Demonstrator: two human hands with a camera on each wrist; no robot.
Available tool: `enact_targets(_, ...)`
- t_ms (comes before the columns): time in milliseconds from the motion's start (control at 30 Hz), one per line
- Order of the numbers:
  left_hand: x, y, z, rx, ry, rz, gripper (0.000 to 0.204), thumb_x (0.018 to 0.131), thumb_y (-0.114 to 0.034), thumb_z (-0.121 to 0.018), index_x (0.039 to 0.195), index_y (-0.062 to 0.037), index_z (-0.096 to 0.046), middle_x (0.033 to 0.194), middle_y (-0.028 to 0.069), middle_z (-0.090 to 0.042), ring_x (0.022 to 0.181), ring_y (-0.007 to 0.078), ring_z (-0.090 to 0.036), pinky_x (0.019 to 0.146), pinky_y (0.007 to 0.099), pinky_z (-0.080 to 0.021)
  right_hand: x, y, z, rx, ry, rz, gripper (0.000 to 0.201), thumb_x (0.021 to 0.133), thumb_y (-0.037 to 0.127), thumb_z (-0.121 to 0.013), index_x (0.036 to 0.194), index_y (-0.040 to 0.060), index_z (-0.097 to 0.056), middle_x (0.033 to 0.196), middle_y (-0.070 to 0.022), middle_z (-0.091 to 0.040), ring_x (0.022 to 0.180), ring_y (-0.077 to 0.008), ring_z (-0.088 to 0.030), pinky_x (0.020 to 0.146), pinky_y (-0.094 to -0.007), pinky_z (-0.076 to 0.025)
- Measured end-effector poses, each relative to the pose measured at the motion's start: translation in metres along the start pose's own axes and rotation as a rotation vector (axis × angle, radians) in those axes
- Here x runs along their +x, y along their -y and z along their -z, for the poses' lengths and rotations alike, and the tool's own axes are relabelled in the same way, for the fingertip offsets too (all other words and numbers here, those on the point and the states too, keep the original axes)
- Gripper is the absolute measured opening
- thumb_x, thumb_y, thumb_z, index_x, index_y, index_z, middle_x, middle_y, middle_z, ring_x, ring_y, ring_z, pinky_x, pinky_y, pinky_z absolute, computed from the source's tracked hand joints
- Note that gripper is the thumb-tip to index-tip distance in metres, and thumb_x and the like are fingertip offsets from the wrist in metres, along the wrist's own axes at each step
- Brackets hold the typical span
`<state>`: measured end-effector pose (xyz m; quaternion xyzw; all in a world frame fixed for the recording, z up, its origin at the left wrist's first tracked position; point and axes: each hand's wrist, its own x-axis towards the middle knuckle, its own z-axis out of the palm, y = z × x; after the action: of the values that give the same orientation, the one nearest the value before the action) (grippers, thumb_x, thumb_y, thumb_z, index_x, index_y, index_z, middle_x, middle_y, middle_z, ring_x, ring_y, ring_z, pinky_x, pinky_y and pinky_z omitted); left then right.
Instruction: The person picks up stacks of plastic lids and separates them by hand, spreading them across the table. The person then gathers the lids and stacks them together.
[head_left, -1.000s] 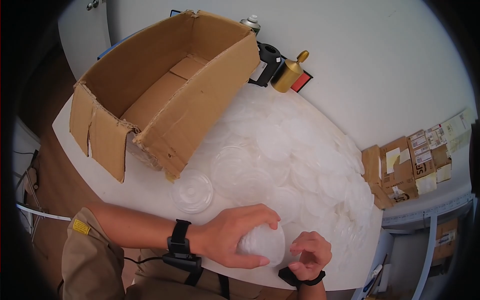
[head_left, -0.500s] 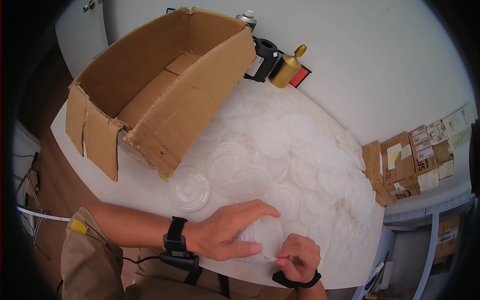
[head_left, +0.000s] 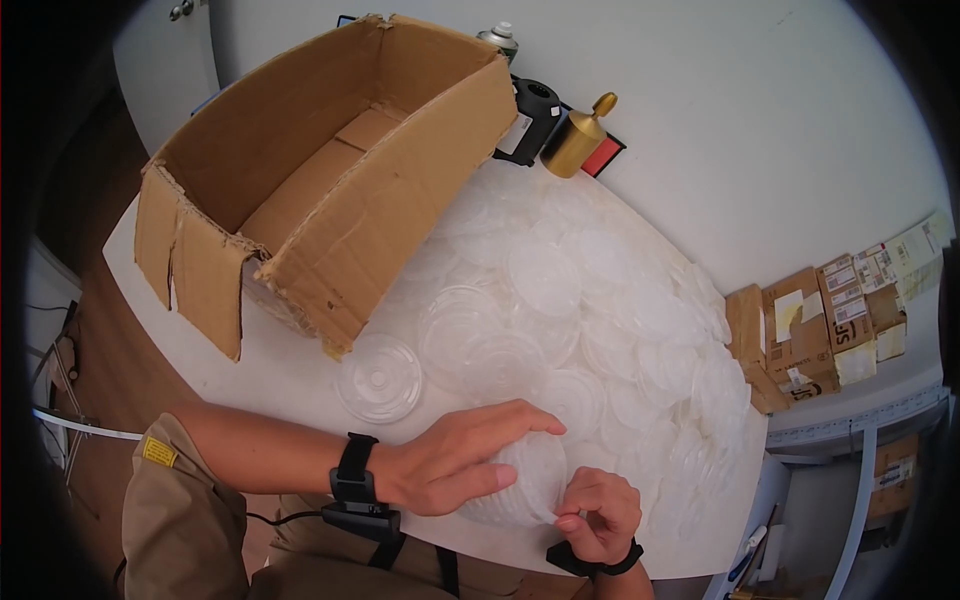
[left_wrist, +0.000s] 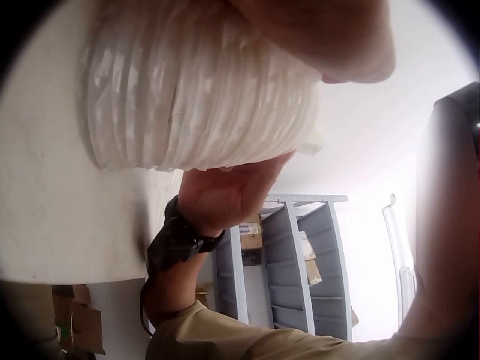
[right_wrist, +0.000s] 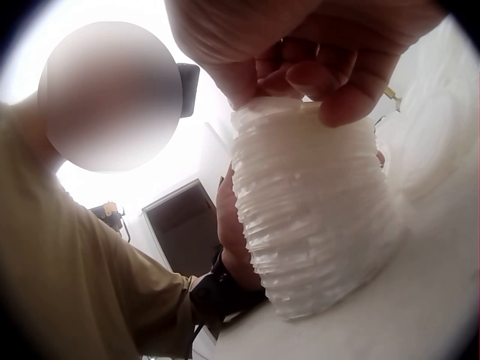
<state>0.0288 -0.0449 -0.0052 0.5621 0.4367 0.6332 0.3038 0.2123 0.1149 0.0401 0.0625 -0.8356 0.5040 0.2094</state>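
A thick stack of clear plastic lids (head_left: 535,475) lies on its side between both hands, close over the white table. My left hand (head_left: 460,460) grips the stack from the left, its thumb on the near side and its fingers reaching over the far side. At the right end, my right hand (head_left: 600,512) pinches the rim of the endmost lid between thumb and fingers. The right wrist view shows those fingertips on the stack's (right_wrist: 315,210) end. Ridged lid edges fill the upper part of the left wrist view. Beyond the hands spreads a large heap of similar lids (head_left: 600,290).
One lid (head_left: 380,380) lies apart, left of the heap. A big open cardboard box (head_left: 400,200) stands at the table's back left. Behind the heap are a gold canister (head_left: 573,145) and a black tape dispenser (head_left: 530,120). Shipping cartons (head_left: 800,335) stand at the right.
My right hand has come leftward to the stack's end and its fingers have closed on the rim there. The left hand keeps hold of the stack, its thumb shifted back slightly.
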Motion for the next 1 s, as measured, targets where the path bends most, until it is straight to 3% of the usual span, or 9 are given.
enact_targets(133, 0.0008, -0.0013, 0.002, -0.003, 0.01, 0.013, 0.06, 0.09, -0.029, -0.051, 0.139, 0.0041, -0.046, 0.12, 0.0238, -0.055, 0.105, 0.0382, -0.055, 0.092, 0.0387, -0.044, 0.0, 0.0003, 0.001, 0.003, 0.001, -0.012, 0.012, 0.083, 0.005, -0.077, 0.082, 0.0023, -0.066, 0.072, -0.0071, -0.065, 0.056, -0.0211, -0.059, 0.049, -0.0304, -0.044)
enact_targets(400, 0.0026, -0.0031, 0.004, -0.185, 0.023, 0.121, 0.066, 0.074, -0.018, -0.057, 0.137, 0.0005, -0.047, 0.119, 0.0194, -0.057, 0.106, 0.032, -0.055, 0.095, 0.0361, -0.043, -0.001, -0.0003, -0.0035, -0.116, 0.083, 0.087, 0.014, 0.079, 0.005, -0.08, 0.086, 0.0044, -0.068, 0.072, -0.0058, -0.063, 0.053, -0.0199, -0.056, 0.046, -0.0303, -0.042)
enact_targets(567, 0.0031, -0.002, 0.0051, -0.183, 0.042, 0.131, 0.066, 0.074, -0.016, -0.057, 0.137, 0.0004, -0.047, 0.12, 0.0188, -0.057, 0.108, 0.0308, -0.055, 0.097, 0.0357, -0.042, -0.0006, 0.0013, -0.0024, -0.142, 0.093, 0.094, 0.014, 0.079, 0.003, -0.079, 0.088, 0.0044, -0.069, 0.072, -0.0062, -0.064, 0.053, -0.0192, -0.056, 0.046, -0.0297, -0.042)
enact_targets(633, 0.0023, -0.0054, 0.0047, -0.186, 0.047, 0.146, 0.066, 0.074, -0.016, -0.057, 0.137, 0.0005, -0.047, 0.12, 0.0188, -0.057, 0.109, 0.0309, -0.055, 0.098, 0.0357, -0.042, -0.0018, 0.0008, -0.0016, -0.016, 0.065, 0.011, 0.012, 0.079, 0.0, -0.076, 0.087, 0.0035, -0.068, 0.073, -0.0061, -0.065, 0.053, -0.0193, -0.056, 0.047, -0.0293, -0.043)
enact_targets(700, 0.0041, -0.0086, 0.0057, -0.209, 0.059, 0.22, 0.073, 0.071, -0.019, -0.054, 0.14, 0.0033, -0.047, 0.128, 0.0163, -0.055, 0.12, 0.0268, -0.053, 0.106, 0.0359, -0.038, -0.003, -0.0017, -0.0007, 0.022, 0.058, -0.007, 0.011, 0.08, -0.001, -0.075, 0.087, 0.0031, -0.067, 0.073, -0.0059, -0.066, 0.053, -0.0194, -0.057, 0.048, -0.029, -0.044)
enact_targets(833, 0.0025, -0.009, 0.0045, -0.213, 0.047, 0.199, 0.074, 0.071, -0.019, -0.055, 0.141, 0.003, -0.045, 0.13, 0.0159, -0.055, 0.121, 0.0268, -0.052, 0.107, 0.0363, -0.038, -0.0075, -0.003, -0.0006, 0.175, -0.01, -0.131, 0.01, 0.082, 0.001, -0.074, 0.086, 0.0029, -0.065, 0.073, -0.0048, -0.066, 0.054, -0.0195, -0.057, 0.049, -0.0284, -0.044)
enact_targets(1000, 0.0015, -0.0077, 0.0016, -0.209, 0.042, 0.195, 0.073, 0.073, -0.018, -0.057, 0.142, 0.0012, -0.044, 0.132, 0.015, -0.053, 0.122, 0.0261, -0.052, 0.108, 0.0369, -0.039, -0.0017, -0.0005, -0.0033, 0.036, 0.035, -0.041, 0.016, 0.081, 0.009, -0.08, 0.085, 0.0051, -0.065, 0.071, -0.0046, -0.064, 0.053, -0.0194, -0.055, 0.048, -0.0283, -0.042)
